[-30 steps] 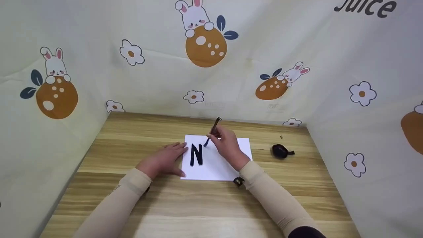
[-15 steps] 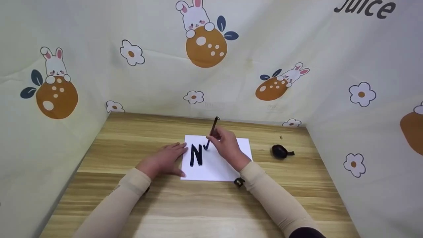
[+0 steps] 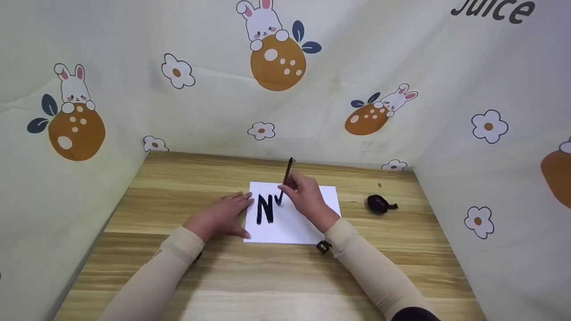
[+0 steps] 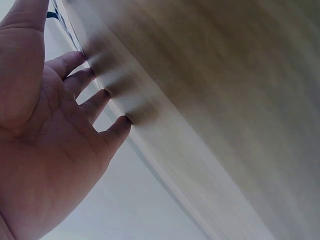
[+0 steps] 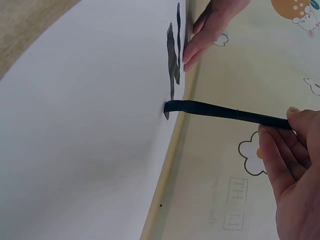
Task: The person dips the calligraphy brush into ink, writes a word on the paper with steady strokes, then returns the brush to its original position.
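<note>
Your black brush (image 3: 287,171) points tip down onto the white paper (image 3: 290,232), its long axis steep and leaning, so the handle's top end sits farther from you and slightly right of the tip. The bristles touch the sheet at a short, hooked black stroke (image 3: 276,199), just right of a bold black N (image 3: 265,209); the right wrist view shows them bending against the surface.

Your right hand (image 3: 308,194) pinches the handle between thumb and fingertips, closed as far as the slim shaft allows. Your left hand (image 3: 221,215) grasps nothing: its fingers are extended and a little spread, with fingertips and thumb resting on the paper's left edge.

The paper lies flat on the wood-grain table (image 3: 232,285), and the N stands upright from your side. Well to the right of the sheet sits a rounded black object (image 3: 378,204), its short stub pointing right.
</note>
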Available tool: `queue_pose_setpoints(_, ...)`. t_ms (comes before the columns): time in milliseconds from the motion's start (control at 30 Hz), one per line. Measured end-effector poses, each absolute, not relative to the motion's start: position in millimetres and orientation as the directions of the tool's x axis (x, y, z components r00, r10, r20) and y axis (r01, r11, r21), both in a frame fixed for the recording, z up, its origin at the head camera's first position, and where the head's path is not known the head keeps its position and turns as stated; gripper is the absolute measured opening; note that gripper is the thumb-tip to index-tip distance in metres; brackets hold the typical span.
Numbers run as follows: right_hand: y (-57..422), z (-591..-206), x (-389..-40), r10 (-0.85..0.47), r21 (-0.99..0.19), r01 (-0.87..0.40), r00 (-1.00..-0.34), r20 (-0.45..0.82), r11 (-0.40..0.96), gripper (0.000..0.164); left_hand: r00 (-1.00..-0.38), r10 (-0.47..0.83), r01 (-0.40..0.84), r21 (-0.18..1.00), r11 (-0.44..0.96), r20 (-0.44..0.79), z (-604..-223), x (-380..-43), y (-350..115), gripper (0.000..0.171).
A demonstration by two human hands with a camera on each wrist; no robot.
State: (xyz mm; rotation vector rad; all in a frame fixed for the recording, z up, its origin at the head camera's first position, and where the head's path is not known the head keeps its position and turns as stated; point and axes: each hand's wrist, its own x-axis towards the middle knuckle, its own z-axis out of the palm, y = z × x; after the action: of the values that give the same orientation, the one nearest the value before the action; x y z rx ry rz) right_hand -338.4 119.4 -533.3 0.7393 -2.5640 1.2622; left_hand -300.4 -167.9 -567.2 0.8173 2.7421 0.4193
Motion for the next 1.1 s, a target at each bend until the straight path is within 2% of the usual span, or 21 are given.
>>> queue_pose_setpoints(233, 121.1, -532.7, -335.2, -0.365, -0.691, -0.513, -0.856, 0.367, 0.508, 0.015, -0.817, 0.553, 0.480, 0.339, 0.809, -0.164, -569.2, -301.0, -168.1, 0.117)
queue_pose_setpoints(467, 123.4, -532.6, -330.4, -0.374, -0.677, -0.519, -0.853, 0.365, 0.522, 0.011, -0.812, 0.562, 0.488, 0.344, 0.802, -0.157, -565.9, -299.6, -167.3, 0.117)
queue_pose_setpoints(700, 125.0, -532.6, -326.4, -0.390, -0.672, -0.533, -0.843, 0.370, 0.514, 0.015, -0.804, 0.573, 0.505, 0.322, 0.801, -0.163, -567.5, -300.9, -168.5, 0.117)
queue_pose_setpoints(1100, 129.4, -531.1, -319.3, -0.399, -0.682, -0.524, -0.847, 0.352, 0.510, 0.013, -0.806, 0.573, 0.504, 0.333, 0.797, -0.151, -567.5, -302.0, -168.7, 0.119)
